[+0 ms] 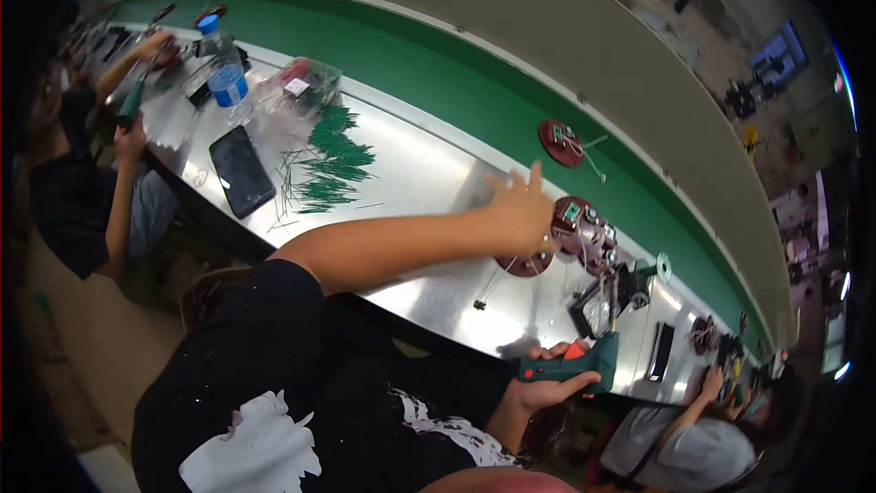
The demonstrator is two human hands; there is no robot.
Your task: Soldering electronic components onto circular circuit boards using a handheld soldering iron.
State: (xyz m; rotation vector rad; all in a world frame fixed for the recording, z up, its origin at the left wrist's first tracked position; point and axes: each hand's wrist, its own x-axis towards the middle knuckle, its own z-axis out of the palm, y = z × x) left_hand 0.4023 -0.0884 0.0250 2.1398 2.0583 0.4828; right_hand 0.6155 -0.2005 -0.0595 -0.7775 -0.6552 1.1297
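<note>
My left fingers (536,177) spread, partly hiding dark-red disc (532,266); my right fingers (582,382), partly covered, clamped on green tool (599,359)

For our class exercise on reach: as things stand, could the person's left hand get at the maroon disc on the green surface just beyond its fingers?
Probably yes: the left hand is spread close to the maroon disc, and nothing visible stands between them.

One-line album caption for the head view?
Right hand holding a green tool, left hand beside round dark-red parts, at a metal bench.
</note>
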